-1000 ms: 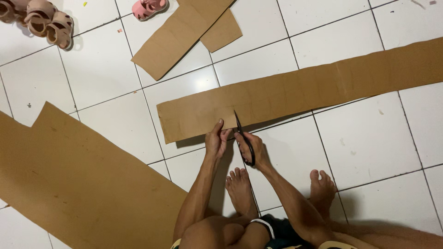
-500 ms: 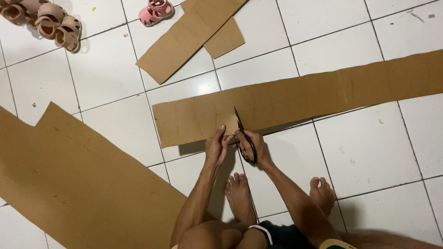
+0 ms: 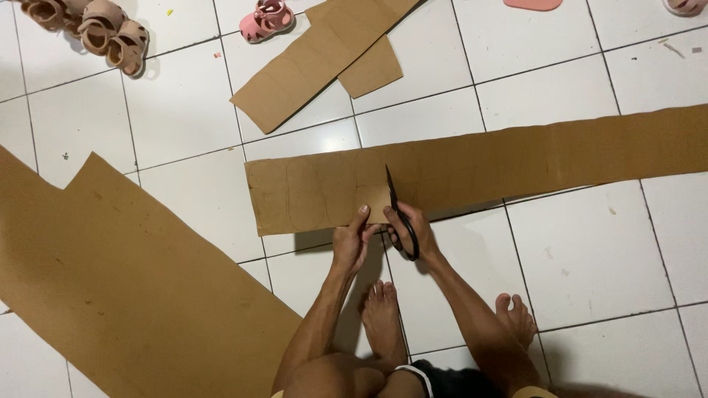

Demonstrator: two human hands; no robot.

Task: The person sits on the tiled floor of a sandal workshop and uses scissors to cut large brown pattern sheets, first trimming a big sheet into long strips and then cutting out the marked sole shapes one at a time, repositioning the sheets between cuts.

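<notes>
- Scissors (image 3: 398, 217): blades now reach deeper into the long cardboard strip (image 3: 516, 166), tip further from its near edge than a second ago.
- Right hand (image 3: 413, 232): sits closer to the strip's near edge, following the cut.
- Left hand (image 3: 352, 239): thumb now lies on the partly cut piece, just beside the blades.
- View: shifted upward; a pink flat shape (image 3: 532, 4) newly shows at the top edge.

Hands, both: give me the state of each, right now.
Left hand: closed, pinching the near edge of the long cardboard strip.
Right hand: closed around the black scissors, blades in the strip.
</notes>
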